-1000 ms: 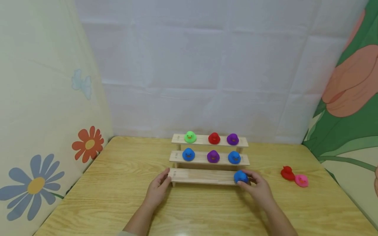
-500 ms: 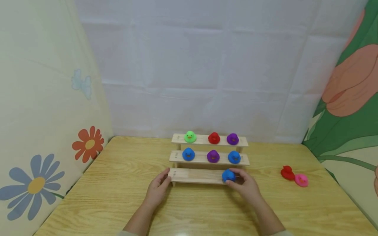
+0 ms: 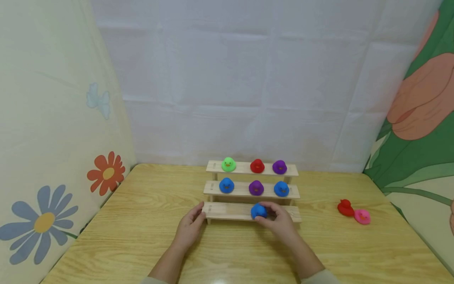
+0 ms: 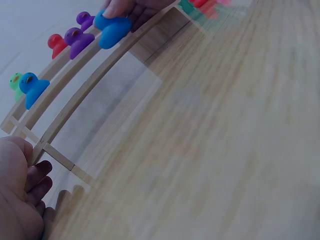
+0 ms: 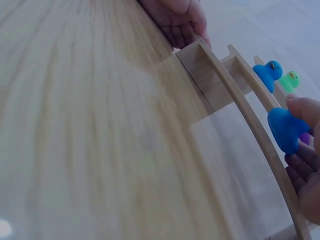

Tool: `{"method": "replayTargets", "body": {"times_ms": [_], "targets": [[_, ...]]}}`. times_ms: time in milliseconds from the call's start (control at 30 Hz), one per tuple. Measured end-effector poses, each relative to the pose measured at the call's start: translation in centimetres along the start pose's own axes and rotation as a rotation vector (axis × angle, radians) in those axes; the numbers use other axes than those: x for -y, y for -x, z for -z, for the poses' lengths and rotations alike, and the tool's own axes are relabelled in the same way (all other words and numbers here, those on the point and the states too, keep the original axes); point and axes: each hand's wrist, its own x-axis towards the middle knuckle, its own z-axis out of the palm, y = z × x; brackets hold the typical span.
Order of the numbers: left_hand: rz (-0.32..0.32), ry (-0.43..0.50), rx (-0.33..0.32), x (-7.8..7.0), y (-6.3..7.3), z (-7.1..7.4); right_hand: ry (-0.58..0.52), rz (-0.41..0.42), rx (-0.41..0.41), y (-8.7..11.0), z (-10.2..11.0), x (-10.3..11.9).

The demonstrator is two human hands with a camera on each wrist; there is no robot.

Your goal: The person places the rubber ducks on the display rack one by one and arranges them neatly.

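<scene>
A blue rubber duck [image 3: 258,212] is over the bottom step of a three-tier wooden rack [image 3: 227,211], near its middle. My right hand [image 3: 280,223] holds this duck between thumb and fingers from the right side. At the rack's left end my left hand [image 3: 190,227] grips the end of the bottom step, thumb above and fingers curled below in the left wrist view. On the middle step sit a blue duck [image 3: 226,185], a purple duck [image 3: 256,188] and another blue duck [image 3: 281,189]. The top step bears a green duck [image 3: 228,165], a red duck [image 3: 257,166] and a purple duck [image 3: 280,167].
To the right of the rack, a red duck [image 3: 345,208] and a pink duck [image 3: 362,216] lie touching on the wood-grain table [image 3: 159,189]. A white cloth [image 3: 227,79] hangs behind the table, with flower-printed cloths [image 3: 106,173] at the sides.
My right hand has moved left along the bottom step with the blue duck, from the right end to near the middle. The left hand has stayed on the rack's left end.
</scene>
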Motion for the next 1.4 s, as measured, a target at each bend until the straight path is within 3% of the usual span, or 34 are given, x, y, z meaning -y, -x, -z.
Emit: {"method": "replayTargets", "body": {"times_ms": [633,933,1400], "targets": [[-0.007,0.009,0.0,0.0,0.1,-0.1,0.019,-0.027,0.086,-1.0,-2.8,1.2],[0.008,0.008,-0.008,0.2,-0.2,-0.1,0.037,0.044,0.107,-1.5,-4.1,1.5],[0.007,-0.002,-0.01,0.0,0.0,0.0,0.057,0.036,0.163,-1.9,-6.4,2.5]]}}
